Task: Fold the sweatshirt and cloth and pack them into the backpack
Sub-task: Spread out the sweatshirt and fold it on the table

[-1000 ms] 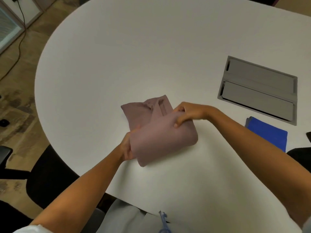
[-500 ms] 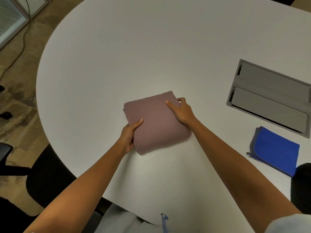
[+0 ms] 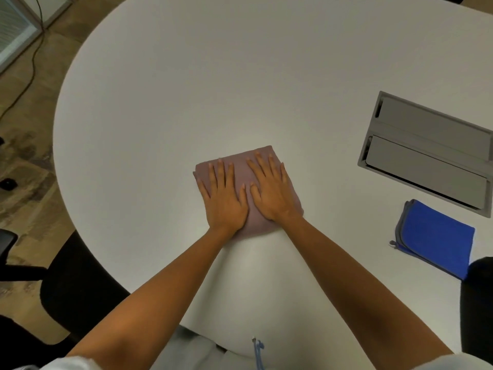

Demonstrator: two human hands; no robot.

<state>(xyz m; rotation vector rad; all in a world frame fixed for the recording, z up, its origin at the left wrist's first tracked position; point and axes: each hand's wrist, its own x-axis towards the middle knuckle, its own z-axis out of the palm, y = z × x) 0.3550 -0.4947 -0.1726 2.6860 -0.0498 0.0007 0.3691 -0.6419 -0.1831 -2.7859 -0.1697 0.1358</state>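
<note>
Folded sweatshirt (image 3: 241,175) flat under both hands (image 3: 248,196)

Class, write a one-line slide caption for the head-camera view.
Both hands, left and right, press flat on the folded mauve sweatshirt on a white table; folded blue cloth waits nearby.

Sweatshirt (image 3: 241,170): mauve, folded into a compact rectangle, lying flat on the white rounded tabletop (image 3: 213,76) towards its near edge. Left hand (image 3: 224,198) and right hand (image 3: 272,190): both palm-down on the sweatshirt, side by side, fingers (image 3: 260,164) straight and spread. Cloth (image 3: 437,244): blue with grey edging, folded, near the right edge, well apart from the sweatshirt. Cable hatch (image 3: 426,153): grey, recessed, just beyond the cloth. Black chair (image 3: 72,284): beside the near-left edge.
</note>
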